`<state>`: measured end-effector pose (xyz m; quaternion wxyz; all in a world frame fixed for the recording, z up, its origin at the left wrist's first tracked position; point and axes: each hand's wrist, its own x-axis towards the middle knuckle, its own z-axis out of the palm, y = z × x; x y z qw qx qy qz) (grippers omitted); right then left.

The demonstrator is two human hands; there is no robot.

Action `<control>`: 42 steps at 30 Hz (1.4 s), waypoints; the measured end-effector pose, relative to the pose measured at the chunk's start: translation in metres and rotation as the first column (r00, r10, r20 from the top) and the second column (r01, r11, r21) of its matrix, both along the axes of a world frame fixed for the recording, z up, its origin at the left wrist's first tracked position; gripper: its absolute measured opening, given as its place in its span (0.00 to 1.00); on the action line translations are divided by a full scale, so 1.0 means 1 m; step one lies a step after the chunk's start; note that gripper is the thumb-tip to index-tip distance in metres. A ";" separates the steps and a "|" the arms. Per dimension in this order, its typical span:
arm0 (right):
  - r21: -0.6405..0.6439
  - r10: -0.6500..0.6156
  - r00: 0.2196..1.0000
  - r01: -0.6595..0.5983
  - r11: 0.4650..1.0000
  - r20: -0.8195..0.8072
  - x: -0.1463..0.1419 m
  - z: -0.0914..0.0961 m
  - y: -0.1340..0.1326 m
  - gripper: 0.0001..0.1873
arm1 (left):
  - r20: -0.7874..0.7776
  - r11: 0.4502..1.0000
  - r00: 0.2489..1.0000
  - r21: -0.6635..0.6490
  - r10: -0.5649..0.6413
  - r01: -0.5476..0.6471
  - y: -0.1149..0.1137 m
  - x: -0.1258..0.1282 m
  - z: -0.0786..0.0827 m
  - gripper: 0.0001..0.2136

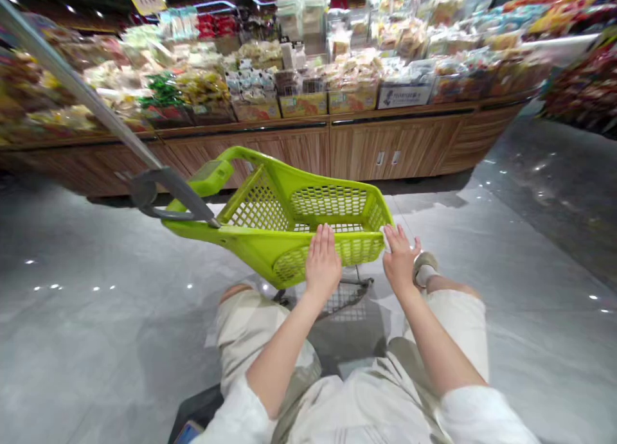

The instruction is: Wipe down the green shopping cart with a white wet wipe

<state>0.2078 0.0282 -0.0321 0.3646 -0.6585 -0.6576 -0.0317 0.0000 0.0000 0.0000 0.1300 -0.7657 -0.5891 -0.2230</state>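
Lime-green plastic shopping basket (332, 203) is seen directly ahead of the wearer, mounted on a low wire wheeled frame (337, 296) above a polished grey floor (91, 315). Its mesh sides are in full view. A long grey pull handle (91, 103) is attached at its left end and runs up toward the top left of the view.

Both of the 2 hands are placed on the near rim, and neither is closed around it. The left hand (322, 261) is laid flat and open, with its fingers together over the rim. The right hand (400, 257) is held open with its fingers spread, and its fingertips (388, 233) touch the rim's right corner.

Beyond the basket, a wood-fronted table (385, 150) is piled with packaged snacks (308, 71).
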 end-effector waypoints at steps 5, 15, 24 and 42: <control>-0.024 0.194 0.979 -0.193 0.981 0.054 -0.062 0.022 -0.004 0.39 | 0.009 1.000 1.000 -0.004 0.020 -0.020 0.000 0.001 -0.002 0.30; -0.002 0.328 0.929 -0.333 0.943 0.174 -0.049 0.026 -0.009 0.42 | -0.003 1.000 1.000 -0.007 -0.017 0.017 -0.002 -0.002 0.001 0.30; 0.037 0.070 0.995 -0.073 0.997 0.073 0.034 -0.014 0.001 0.41 | 0.010 1.000 1.000 -0.015 -0.018 0.019 -0.002 0.000 0.001 0.30; 0.001 0.251 0.954 -0.254 0.967 0.163 -0.066 0.030 -0.013 0.38 | 0.047 0.999 0.998 0.010 -0.031 0.030 0.000 0.003 -0.005 0.33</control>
